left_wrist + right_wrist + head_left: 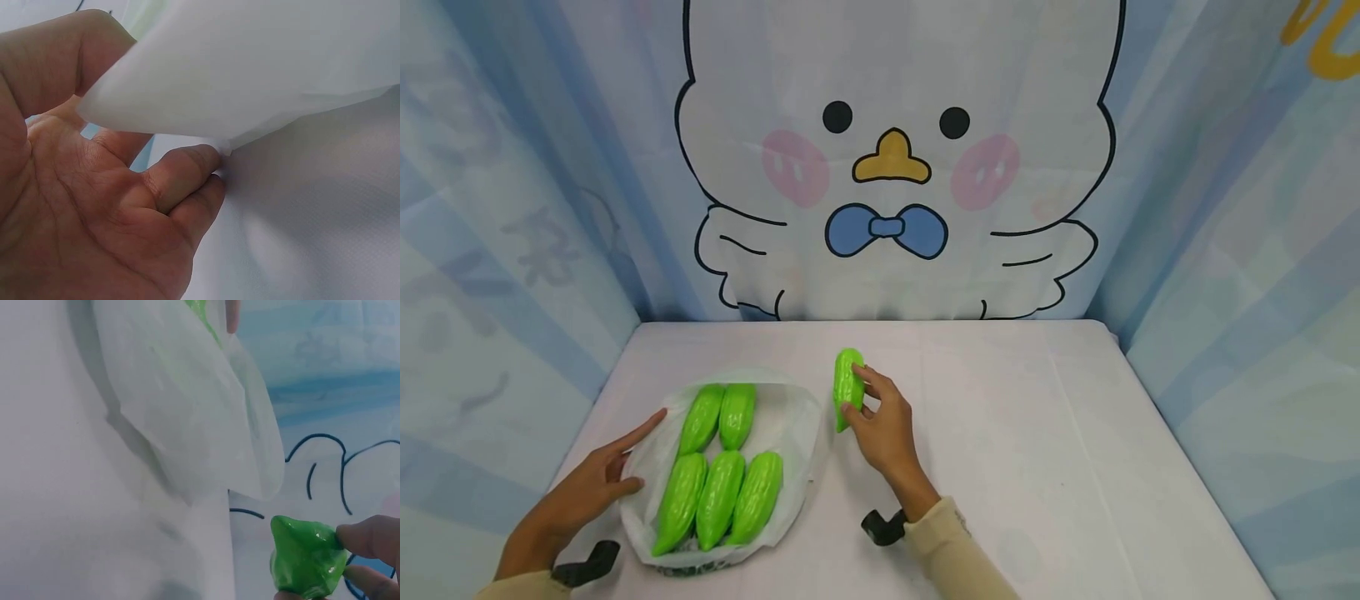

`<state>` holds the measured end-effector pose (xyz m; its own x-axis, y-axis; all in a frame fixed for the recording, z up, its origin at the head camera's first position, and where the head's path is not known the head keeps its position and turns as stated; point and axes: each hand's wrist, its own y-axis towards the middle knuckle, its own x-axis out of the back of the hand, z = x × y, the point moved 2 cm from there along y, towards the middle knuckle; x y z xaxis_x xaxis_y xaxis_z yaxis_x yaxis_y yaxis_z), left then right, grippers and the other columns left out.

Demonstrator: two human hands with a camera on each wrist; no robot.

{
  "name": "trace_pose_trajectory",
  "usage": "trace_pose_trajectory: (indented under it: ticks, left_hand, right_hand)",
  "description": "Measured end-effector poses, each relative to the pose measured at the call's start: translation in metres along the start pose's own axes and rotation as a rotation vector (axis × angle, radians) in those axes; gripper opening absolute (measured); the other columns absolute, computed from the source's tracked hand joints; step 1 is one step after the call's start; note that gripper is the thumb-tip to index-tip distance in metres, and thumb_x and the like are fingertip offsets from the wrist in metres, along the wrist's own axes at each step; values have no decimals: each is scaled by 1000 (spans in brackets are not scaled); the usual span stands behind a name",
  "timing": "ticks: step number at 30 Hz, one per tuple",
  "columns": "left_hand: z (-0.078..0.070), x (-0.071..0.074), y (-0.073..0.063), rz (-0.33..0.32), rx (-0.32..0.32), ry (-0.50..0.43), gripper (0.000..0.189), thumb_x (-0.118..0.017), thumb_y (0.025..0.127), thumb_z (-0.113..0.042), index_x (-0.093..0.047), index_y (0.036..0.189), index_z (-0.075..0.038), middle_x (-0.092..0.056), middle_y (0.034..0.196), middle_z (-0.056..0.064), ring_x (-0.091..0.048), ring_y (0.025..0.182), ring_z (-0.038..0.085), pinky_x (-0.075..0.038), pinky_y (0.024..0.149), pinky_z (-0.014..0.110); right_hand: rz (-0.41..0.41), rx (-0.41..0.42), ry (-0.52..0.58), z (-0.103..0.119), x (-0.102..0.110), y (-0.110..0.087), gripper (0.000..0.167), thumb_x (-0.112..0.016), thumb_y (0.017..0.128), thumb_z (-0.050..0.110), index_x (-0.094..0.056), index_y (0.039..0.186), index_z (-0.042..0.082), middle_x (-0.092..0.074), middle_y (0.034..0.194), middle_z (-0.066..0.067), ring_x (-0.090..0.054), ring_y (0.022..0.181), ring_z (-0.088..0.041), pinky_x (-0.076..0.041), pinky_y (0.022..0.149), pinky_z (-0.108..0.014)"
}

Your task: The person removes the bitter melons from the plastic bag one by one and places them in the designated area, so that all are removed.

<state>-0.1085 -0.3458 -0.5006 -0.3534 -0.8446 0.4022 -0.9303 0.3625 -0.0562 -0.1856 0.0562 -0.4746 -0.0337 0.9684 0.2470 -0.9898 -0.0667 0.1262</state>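
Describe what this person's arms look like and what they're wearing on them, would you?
Plain beige sleeves cover the forearms, the left sleeve and the right sleeve alike. A bent black piece sits at the left wrist and another at the right. No glove shows on the left grip or right grip, and I see no cables.

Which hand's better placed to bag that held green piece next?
Probably the right hand: it holds the green piece beside the white bag, while the left hand sits at the bag's edge.
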Motion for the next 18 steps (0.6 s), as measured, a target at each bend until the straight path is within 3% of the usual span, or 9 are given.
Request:
trace_pose_trajectory:
  ticks: [9,18]
  left_hand:
    - [-1,0,0,-4,15,22,76,-55,109,-11,-14,173,-21,-13,165,-37,-22,134,-35,-35,98,2]
    - [-1,0,0,-6,25,17,77,-56,109,-11,-14,173,-21,-13,164,-36,-24,133,-34,-37,98,3]
  right_hand:
    - [-46,-65,-83,-20,5,-1,60,-74,94,-2,-60,150,11,-50,158,-20,-60,138,-36,-59,103,-35]
    - [-43,-126,-158,-37,1,-7,59,-75,94,0,-60,150,11,-51,157,-21,-59,139,-38,-58,105,-37]
